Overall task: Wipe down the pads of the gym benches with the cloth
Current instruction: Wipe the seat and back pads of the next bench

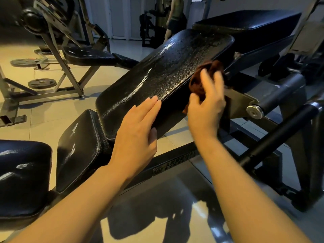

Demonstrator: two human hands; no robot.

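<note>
The brown cloth point(203, 79) is bunched in the right hand point(206, 104) at the right-hand long edge of the tilted back pad point(163, 72), about midway along that edge and just above the grey steel bracket point(240, 100) under it. The right grip is curled round the cloth, fingers wrapped over the wad and thumb beneath; the fingertips are blurred. The left hand point(138, 127) lies flat, fingers straight and pressed together, with the fingertips on the near right edge of the same pad and the thumb tucked against its side wall; it holds nothing. The back pad's top shows wet streaks and droplets, and its left edge and far rounded corner stand free with bare tiled floor point(43, 109) beyond. Four more black pads show: a seat pad point(78, 151) just below the back pad with a narrow gap between them, a pad point(22, 176) at the lower left corner, a raised pad point(249, 20) behind the back pad, and the pad of another bench point(87, 56) well apart to the left. Two weight plates point(42, 83) lie on the floor by that bench's frame. Right of the hands, a black tube point(278, 132) slants across, crowding that side. A person point(175, 16) stands far back.
</note>
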